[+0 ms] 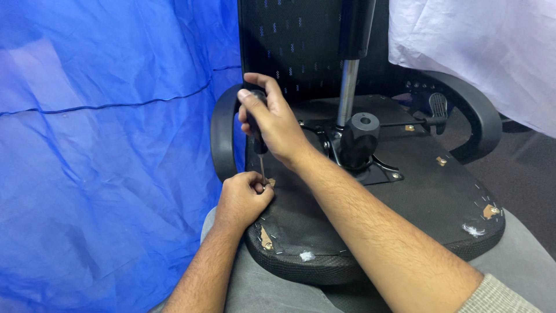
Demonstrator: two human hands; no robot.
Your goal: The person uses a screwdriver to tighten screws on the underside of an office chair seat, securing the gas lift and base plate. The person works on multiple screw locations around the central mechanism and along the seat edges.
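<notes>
No packages, labels, signs or screens are visible anywhere around either hand.
</notes>
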